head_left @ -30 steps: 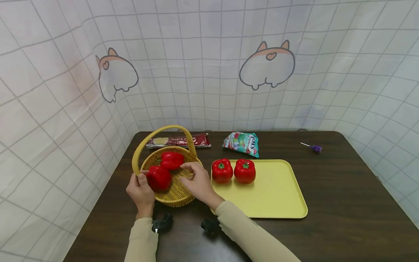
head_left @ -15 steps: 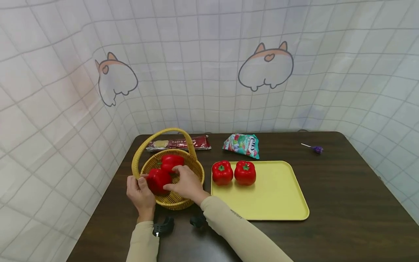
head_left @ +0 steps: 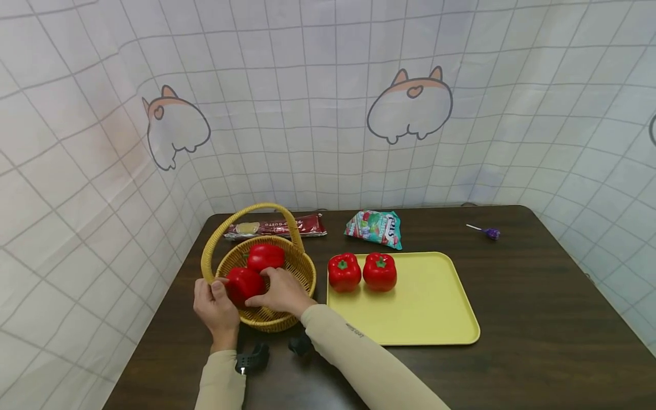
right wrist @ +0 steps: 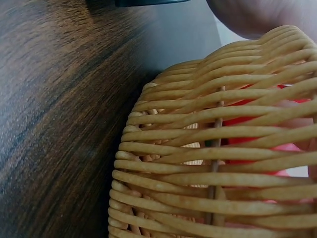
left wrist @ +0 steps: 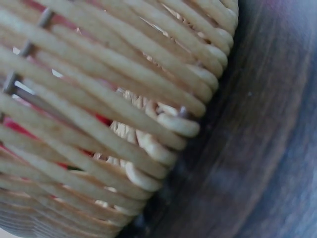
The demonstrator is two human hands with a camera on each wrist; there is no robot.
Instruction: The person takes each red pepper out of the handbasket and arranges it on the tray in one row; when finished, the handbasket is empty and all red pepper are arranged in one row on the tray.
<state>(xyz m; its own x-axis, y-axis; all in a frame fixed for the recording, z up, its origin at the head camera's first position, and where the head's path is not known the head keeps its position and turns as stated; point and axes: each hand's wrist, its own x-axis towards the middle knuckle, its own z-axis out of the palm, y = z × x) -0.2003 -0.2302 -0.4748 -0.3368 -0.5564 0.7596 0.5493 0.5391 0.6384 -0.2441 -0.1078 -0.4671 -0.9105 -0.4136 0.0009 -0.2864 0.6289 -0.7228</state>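
A yellow wicker basket (head_left: 271, 324) with a tall handle stands at the left, two red peppers inside it. My left hand (head_left: 217, 310) grips the basket's left side where the handle meets the rim. Reaching over the right rim, my right hand (head_left: 283, 291) has thumb and fingers around the right side of the nearer pepper (head_left: 244, 285). The other pepper (head_left: 266, 257) lies just behind it. Basket weave (left wrist: 99, 99) fills much of the left wrist view; in the right wrist view red shows through the weave (right wrist: 247, 168).
Right of the basket lies a yellow tray (head_left: 420, 307) bearing two red peppers (head_left: 344, 273) (head_left: 380, 273). Along the back are a dark red packet (head_left: 302, 226), a teal snack bag (head_left: 376, 228) and a purple lollipop (head_left: 492, 233). A grid-patterned curtain surrounds the table.
My right hand has moved left and down inside the basket, from beside the rear pepper to the nearer one. My left hand keeps its grip. The head view has shifted slightly.
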